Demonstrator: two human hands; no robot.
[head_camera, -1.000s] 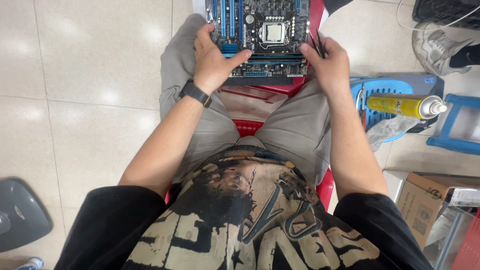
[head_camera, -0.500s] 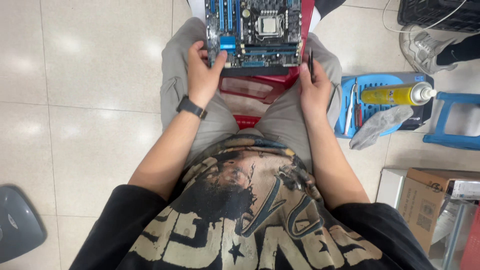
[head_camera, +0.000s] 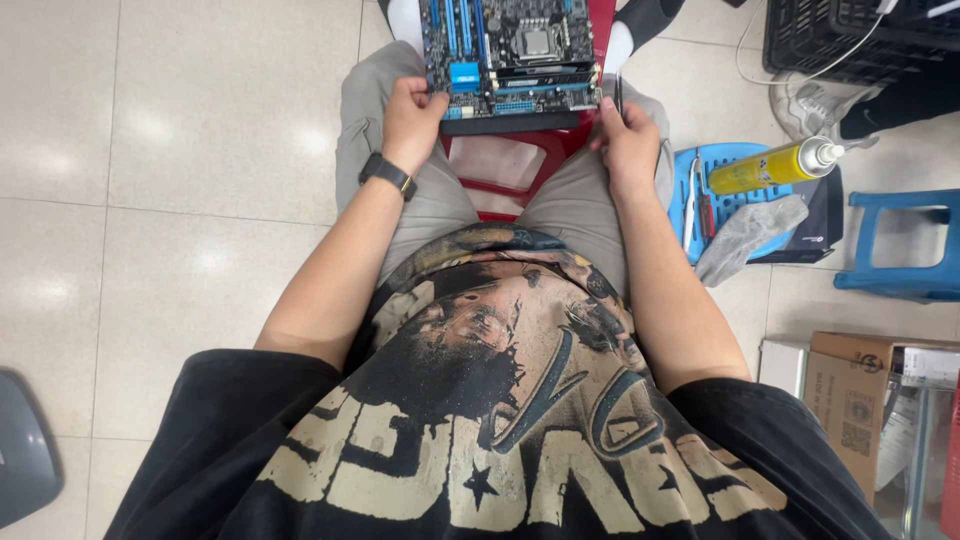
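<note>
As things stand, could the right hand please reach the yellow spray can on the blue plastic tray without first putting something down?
Probably not. The right hand grips the green computer circuit board and a thin dark tool. The yellow spray can lies uncovered on the blue plastic tray just beside it.

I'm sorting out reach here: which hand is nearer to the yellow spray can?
Right. The right hand grips the circuit board's right edge, on the same side as the spray can. The left hand holds the board's left edge, farther away.
</note>
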